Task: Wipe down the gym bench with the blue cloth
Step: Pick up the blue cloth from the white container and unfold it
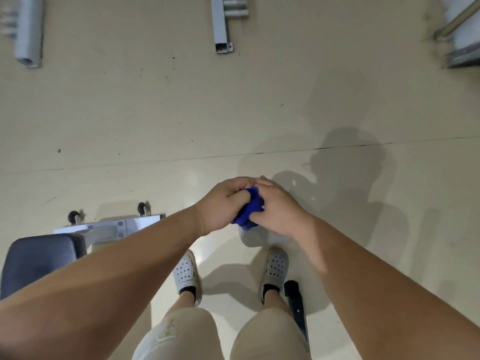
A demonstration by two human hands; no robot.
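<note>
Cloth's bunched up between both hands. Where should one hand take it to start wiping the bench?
Probably the lower bunch of the cloth, which hangs free below the left hand and right hand. Come from underneath; the upper part is pinched between them. The bench is at lower left.

A single head-worn wide-angle camera looks almost straight down from the person's standing height, facing slightly forward along the floor [155,113]. Both forearms reach in from the lower corners, close to the lens, and the feet stand below at bottom centre. The padded counter [39,261] sits at the left edge, only partly in frame.
</note>
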